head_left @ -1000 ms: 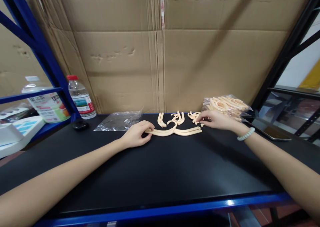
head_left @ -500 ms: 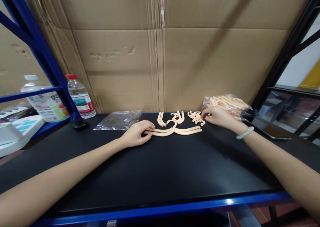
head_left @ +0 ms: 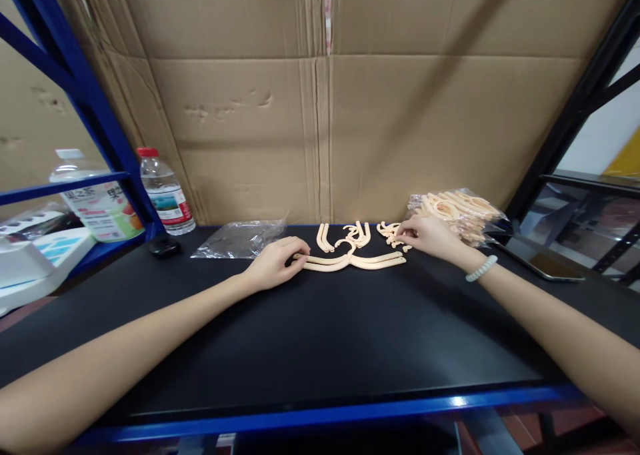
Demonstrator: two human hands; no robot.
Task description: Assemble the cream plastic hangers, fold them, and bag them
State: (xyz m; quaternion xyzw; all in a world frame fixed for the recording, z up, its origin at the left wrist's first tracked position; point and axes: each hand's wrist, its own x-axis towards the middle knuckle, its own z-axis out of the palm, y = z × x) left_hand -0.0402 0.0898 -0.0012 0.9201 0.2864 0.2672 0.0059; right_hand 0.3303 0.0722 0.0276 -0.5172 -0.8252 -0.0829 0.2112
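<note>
A cream plastic hanger frame [head_left: 353,262] lies flat on the black table [head_left: 320,335]. My left hand [head_left: 275,265] is curled round the frame's left end. Behind the frame lie curved cream hook pieces [head_left: 345,236] and a small heap of little cream clips [head_left: 393,233]. My right hand [head_left: 427,233] rests at that heap, fingers pinched on a small clip. A white bead bracelet sits on my right wrist.
A clear bag of more cream parts [head_left: 457,211] lies behind my right hand. An empty clear bag [head_left: 240,239] lies to the left. A water bottle [head_left: 164,191], a small black object [head_left: 163,246] and a blue rack post [head_left: 95,115] stand at left. Cardboard [head_left: 320,108] backs the table.
My right hand shifted slightly back and left over the clip heap. My left hand stays on the frame's end. The camera view shifted a little.
</note>
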